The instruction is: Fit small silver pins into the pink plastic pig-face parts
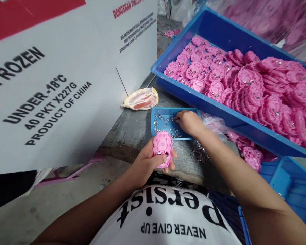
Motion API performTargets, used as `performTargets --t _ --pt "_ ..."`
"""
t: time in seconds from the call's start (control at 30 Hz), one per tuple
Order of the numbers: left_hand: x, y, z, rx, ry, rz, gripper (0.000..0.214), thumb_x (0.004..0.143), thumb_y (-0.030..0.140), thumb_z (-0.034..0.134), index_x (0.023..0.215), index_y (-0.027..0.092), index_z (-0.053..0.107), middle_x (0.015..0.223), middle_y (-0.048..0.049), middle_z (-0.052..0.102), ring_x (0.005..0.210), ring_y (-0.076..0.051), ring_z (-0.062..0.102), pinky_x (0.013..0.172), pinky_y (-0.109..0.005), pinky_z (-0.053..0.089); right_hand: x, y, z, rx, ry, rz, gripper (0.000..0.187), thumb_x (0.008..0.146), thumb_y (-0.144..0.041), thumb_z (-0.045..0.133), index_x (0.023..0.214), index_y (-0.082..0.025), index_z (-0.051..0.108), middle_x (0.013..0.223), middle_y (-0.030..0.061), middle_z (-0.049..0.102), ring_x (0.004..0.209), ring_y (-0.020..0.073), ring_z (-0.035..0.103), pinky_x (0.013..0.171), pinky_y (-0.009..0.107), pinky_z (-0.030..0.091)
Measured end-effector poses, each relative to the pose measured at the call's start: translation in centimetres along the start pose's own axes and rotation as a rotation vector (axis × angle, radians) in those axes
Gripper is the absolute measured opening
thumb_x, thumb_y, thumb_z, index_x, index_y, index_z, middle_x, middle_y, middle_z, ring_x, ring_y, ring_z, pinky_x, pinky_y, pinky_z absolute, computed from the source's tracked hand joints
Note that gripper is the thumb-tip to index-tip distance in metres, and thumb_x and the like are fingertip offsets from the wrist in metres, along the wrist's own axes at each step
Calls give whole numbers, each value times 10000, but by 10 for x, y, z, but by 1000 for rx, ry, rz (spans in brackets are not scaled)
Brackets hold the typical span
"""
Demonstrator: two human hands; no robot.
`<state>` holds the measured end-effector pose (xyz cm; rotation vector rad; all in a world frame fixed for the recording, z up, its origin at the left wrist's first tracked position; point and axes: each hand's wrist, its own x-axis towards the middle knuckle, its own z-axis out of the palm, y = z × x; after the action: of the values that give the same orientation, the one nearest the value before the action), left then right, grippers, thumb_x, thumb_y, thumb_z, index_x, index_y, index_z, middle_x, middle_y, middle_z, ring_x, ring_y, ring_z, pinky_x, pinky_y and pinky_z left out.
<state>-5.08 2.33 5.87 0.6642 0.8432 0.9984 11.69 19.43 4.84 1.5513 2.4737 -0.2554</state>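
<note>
My left hand [153,157] is closed around a pink plastic casing [162,144], an ornate piece with a scalloped outline. Its thumb presses on the lower part, where bits of shiny metal show. Over the right side of a small blue tray [153,123] is my right hand [190,121], its fingertips pinched together down in the tray. Whatever those fingers hold is too small and hidden to make out. Tiny silvery metal parts [165,119] lie scattered across the tray's bottom. A heap of similar metal parts [201,152] rests on the tabletop beneath my right forearm.
A large blue bin [209,92] full of pink casings [247,81] stands at right. A white carton [73,68] blocks the left. Between them lies a fruit peel [142,99] with a thin stick. More casings [252,158] and a blue crate [293,183] sit at lower right.
</note>
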Motion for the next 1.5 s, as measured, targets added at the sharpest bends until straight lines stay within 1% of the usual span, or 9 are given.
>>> performTargets --t 0.27,0.47,0.53,0.63,0.77,0.83,1.03,1.2,1.5 --pt "0 2 1 28 28 5 262 842 177 646 1091 169 567 951 -35 695 690 -141 672 579 -258 500 -1 -16 0 -41 -22 -41 357 988 -96 391 1177 -67 692 1221 260 701 1094 318 732 878 378 564" --pt "5 12 7 78 99 7 286 811 244 686 1060 161 572 952 -56 699 672 -163 669 563 -282 503 -5 -14 -5 52 65 -35 285 958 -72 459 1097 -69 707 1134 235 737 984 278 754 826 343 556" --pt "9 15 8 81 132 51 294 807 289 721 1028 165 573 929 -45 692 658 -160 657 541 -278 497 -13 -12 -10 117 133 -25 237 972 -105 483 1055 -89 705 1099 199 752 963 248 746 821 321 543" --pt "16 19 12 78 233 135 343 797 352 775 1007 171 573 886 -22 682 631 -143 632 517 -263 483 -38 -17 -15 267 259 -67 170 1008 -191 514 974 -156 677 1000 82 754 911 160 713 807 249 522" --pt "27 21 22 2 306 181 407 734 353 849 997 178 592 837 2 670 645 -137 615 522 -252 484 -78 -34 -7 869 614 -293 163 986 -213 556 833 -203 613 901 35 711 828 147 672 761 270 537" --pt "31 20 28 -59 277 172 423 702 344 881 975 183 602 809 13 652 664 -136 602 525 -244 483 -92 -41 0 985 711 -375 131 972 -209 578 846 -216 612 967 50 710 875 161 682 785 300 556" --pt "31 14 39 -101 232 113 412 686 355 902 954 180 643 831 -1 641 691 -131 561 552 -245 479 -104 -40 12 912 852 -396 96 966 -162 578 906 -222 624 1014 68 698 927 171 706 790 309 581" --pt "32 11 41 -96 208 142 336 731 342 874 932 194 649 823 2 641 716 -131 571 611 -246 499 -106 -36 15 864 985 -379 103 973 -152 570 918 -225 619 958 62 694 919 175 713 771 302 587" --pt "42 11 43 -101 178 86 387 680 311 894 939 185 636 774 14 621 668 -120 571 568 -238 481 -110 -23 24 758 945 -441 153 996 -140 515 1006 -214 649 997 90 697 885 181 713 766 313 610"
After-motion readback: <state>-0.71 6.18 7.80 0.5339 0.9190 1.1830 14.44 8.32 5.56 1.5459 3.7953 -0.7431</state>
